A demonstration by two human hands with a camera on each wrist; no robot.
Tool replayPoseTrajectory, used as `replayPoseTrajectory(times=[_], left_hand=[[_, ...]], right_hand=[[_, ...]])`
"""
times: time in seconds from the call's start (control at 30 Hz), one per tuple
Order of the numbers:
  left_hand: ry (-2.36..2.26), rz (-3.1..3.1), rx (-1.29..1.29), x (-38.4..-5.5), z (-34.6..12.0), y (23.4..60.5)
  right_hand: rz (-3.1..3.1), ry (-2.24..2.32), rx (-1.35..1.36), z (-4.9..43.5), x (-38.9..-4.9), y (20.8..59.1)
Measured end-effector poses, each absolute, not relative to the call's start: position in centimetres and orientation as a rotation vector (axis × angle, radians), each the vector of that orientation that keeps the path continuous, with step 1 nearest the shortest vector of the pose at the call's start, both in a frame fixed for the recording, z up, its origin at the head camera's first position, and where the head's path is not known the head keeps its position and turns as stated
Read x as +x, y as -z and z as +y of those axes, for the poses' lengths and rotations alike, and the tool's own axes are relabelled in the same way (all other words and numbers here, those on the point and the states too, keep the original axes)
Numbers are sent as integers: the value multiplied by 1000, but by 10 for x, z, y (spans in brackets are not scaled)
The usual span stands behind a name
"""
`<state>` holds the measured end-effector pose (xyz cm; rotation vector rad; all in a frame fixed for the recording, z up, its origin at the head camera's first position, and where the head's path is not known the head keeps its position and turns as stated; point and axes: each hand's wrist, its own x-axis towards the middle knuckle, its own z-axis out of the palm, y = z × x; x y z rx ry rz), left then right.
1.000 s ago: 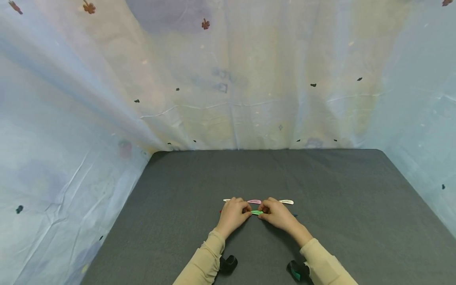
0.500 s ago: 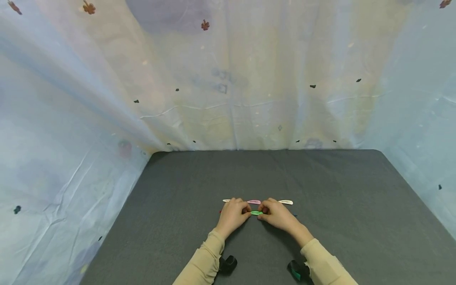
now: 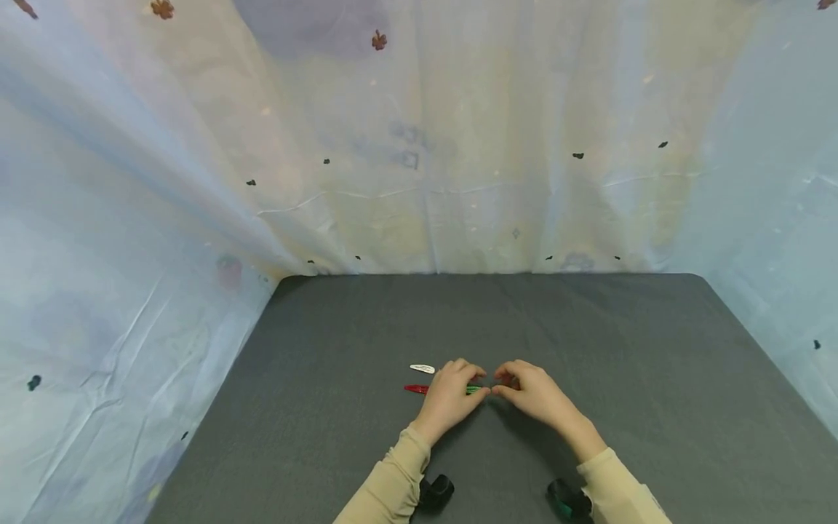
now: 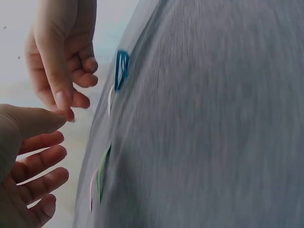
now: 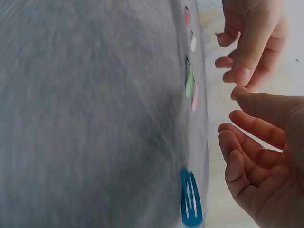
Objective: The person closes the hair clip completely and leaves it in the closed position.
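Note:
My left hand and right hand hover over the near middle of the table, thumb tips close together. Their fingers are loosely bent, and no clip shows between them in the wrist views. Past the left hand's fingers, part of a green snap hair clip shows on the table. A pink clip lies beside it in the right wrist view. Left of the hand are a red clip and a white clip. A blue clip and another white clip are hidden behind the right hand in the head view.
Dark grey cloth covers the table. A pale patterned curtain hangs at the back and sides. Black wrist-worn devices sit below both sleeves.
Both hands have left the green clip and shifted right, uncovering the red and left white clips. The pink and right white clips are now covered by the hands in the head view.

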<state>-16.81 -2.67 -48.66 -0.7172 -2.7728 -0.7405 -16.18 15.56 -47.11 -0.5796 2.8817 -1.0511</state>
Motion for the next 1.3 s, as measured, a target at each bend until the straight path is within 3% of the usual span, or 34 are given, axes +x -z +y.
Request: replayPoseTrajectory(times=[0.5,1.3], left_hand=[[976,-2865,-848,-158,12,494],[1005,-2900,-852,-160,23,504]], right_hand=[[2907,978,-375,208,-156,466],[2844,1026,-351,216,-155,477]])
